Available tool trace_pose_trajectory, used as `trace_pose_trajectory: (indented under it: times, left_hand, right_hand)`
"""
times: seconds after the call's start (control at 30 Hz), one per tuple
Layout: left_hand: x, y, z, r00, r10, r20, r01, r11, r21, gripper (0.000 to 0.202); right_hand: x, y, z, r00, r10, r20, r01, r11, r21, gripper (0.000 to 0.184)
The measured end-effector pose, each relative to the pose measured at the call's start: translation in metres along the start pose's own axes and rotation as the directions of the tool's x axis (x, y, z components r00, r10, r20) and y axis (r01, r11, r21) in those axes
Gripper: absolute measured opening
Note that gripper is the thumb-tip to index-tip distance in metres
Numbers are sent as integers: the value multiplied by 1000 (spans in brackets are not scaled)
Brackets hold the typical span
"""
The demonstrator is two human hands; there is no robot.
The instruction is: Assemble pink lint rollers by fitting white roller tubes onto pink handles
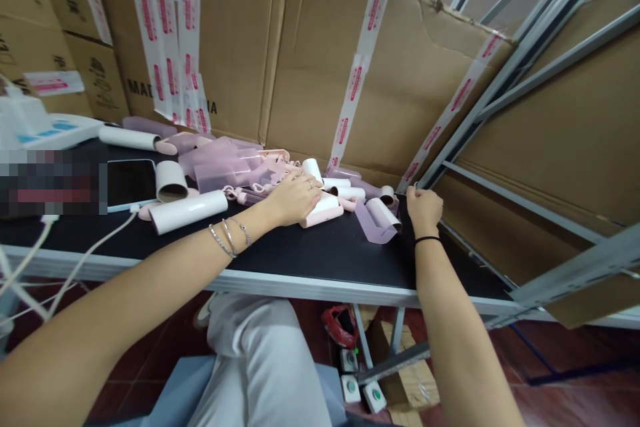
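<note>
My left hand, palm down with its fingers curled together, is in the heap of small plastic parts. Its fingertips are hidden; a white-and-pink casing lies right against it. Loose pale pink pieces and translucent lilac covers lie beside and behind that hand. Farther right, my right hand is closed near the table's back right corner, by the metal frame. What its fingers hold, if anything, cannot be made out. A lilac cover with a white tube-like shell rests left of it.
White shells and a phone-like device lie on the black tabletop at left, with a white cable. A power strip stands farther back. Cardboard walls the rear; a metal rack rises at right.
</note>
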State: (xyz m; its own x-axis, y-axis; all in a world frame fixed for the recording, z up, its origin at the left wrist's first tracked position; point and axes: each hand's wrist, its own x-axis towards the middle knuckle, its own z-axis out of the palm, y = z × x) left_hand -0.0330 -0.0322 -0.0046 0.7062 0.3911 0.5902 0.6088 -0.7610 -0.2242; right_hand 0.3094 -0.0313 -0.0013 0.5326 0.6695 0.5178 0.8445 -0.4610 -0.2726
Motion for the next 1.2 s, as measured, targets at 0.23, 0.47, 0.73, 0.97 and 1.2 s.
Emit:
trace_pose_trajectory:
  times: [0.23, 0.47, 0.73, 0.97, 1.2]
  left_hand:
    - [-5, -11, -4, 990, -139, 15, 138, 988, 75, 31]
    - [-7, -13, 0, 982, -181, 59, 171, 975, 142, 34]
    - [-4, -4, -1, 972, -199, 122, 181, 973, 145, 35]
    - [-1, -2, -4, 979, -151, 137, 140, 987, 83, 39]
    - [0, -2, -3, 969, -176, 172, 167, 984, 64, 40]
  right_hand:
    - [-8, -19, 2, 986, -166, -7, 165, 985, -46, 35]
    - [-9, -15, 5, 990, -114, -81, 121, 990, 77, 45]
    - [-9, -22, 1, 987, -135, -92, 145, 982, 120, 47]
    - [-9, -24, 5, 957, -254, -140, 270, 956, 116, 27]
    - [-14, -27, 5, 939, -277, -202, 307, 942, 136, 31]
